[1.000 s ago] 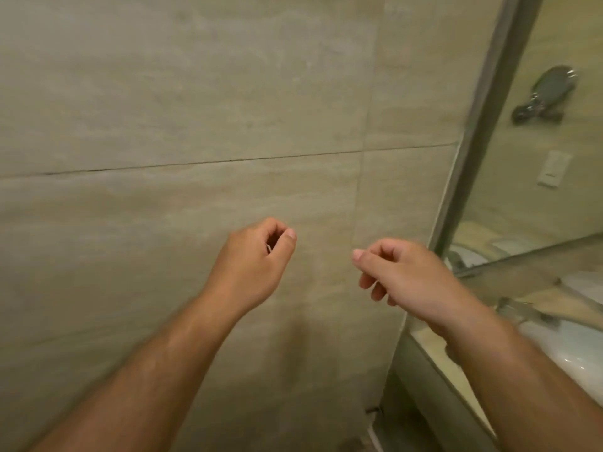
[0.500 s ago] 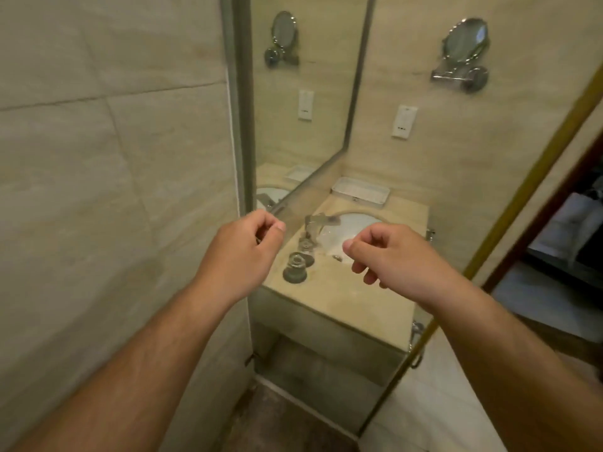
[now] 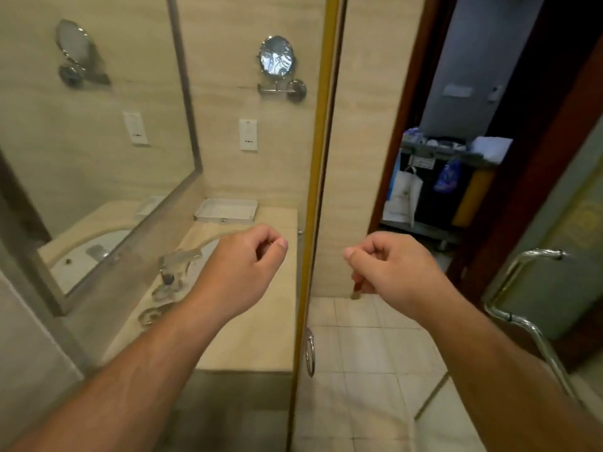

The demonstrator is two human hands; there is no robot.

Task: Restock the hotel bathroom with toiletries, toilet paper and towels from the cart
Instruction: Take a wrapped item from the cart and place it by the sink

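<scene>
Grey cart (image 3: 463, 156): past the door frame (image 3: 403, 125), to my front-right.
Right grip (image 3: 396, 270): nearer it, curled, empty.
Left grip (image 3: 243, 270): curled, empty.

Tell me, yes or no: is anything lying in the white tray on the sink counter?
No, the white tray at the back of the counter shows only its bare bottom.

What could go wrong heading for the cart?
1. The gold door edge stands upright between the left hand and the right hand. Turning toward the cart could clip an arm on it.
2. The metal rail juts out beside the right forearm and could snag it in passing.
</scene>
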